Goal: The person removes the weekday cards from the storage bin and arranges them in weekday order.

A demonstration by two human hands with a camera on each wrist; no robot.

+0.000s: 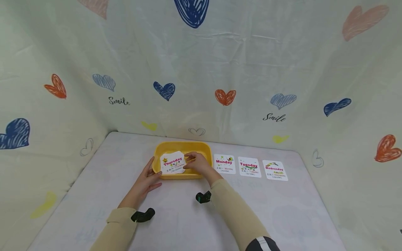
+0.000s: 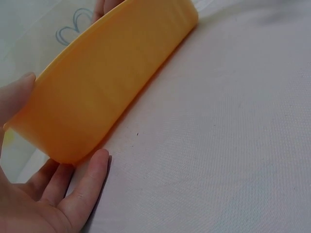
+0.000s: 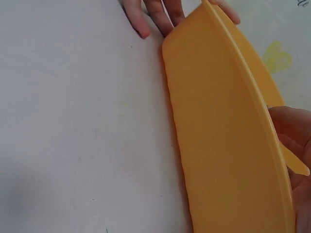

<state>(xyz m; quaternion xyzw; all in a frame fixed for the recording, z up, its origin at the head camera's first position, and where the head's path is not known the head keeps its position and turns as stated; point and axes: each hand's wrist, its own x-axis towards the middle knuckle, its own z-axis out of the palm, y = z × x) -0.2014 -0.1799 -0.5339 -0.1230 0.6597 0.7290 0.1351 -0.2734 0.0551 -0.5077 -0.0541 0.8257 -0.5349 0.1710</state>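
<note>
A yellow tray (image 1: 182, 176) stands on the table and holds a loose pile of white cards, the top one a Thursday card (image 1: 172, 163). My left hand (image 1: 145, 180) grips the tray's near left corner. In the left wrist view its thumb (image 2: 19, 94) lies at the rim, with the other fingers low against the base. Over the tray's right half, my right hand (image 1: 199, 165) reaches in, thumb and fingers apart at the pile's right edge. Whether it pinches a card cannot be seen; the tray wall hides part of this hand in the right wrist view.
Right of the tray, a Monday card (image 1: 224, 168), a Tuesday card (image 1: 249, 173) and a Wednesday card (image 1: 275, 175) lie face up in a row on the white tabletop (image 1: 182, 223). A curtain with printed hearts (image 1: 225, 97) hangs behind and at both sides.
</note>
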